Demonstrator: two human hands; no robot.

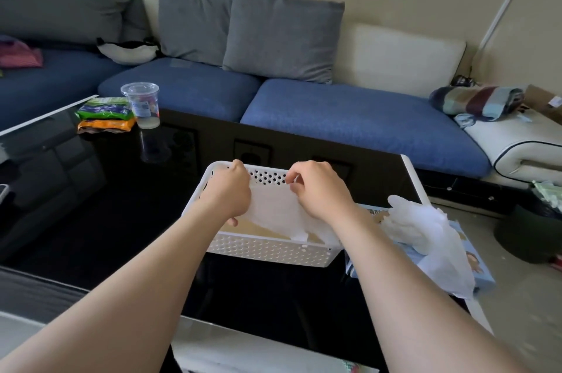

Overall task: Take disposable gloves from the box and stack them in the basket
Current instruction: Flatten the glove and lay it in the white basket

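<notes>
- The white perforated plastic basket [267, 251] sits on the glossy black table [106, 190]; every place below is given from this basket.
- A thin, translucent white disposable glove [273, 211] is spread over the basket's inside, with its far edge up by the far wall.
- The left hand [232, 190], fingers curled, pinches the glove at the basket's far-left corner. The right hand [319, 190] pinches the same edge near the middle of the far wall.
- Just right of the basket lies the light-blue cardboard box [474, 269], with a loose bunch of clear gloves [425, 229] spilling from its top.
- To lay it well, I judge: hold the edge taut between both hands and lower it square to the walls. Press it flat before letting go, since such film likely clings and creases.
</notes>
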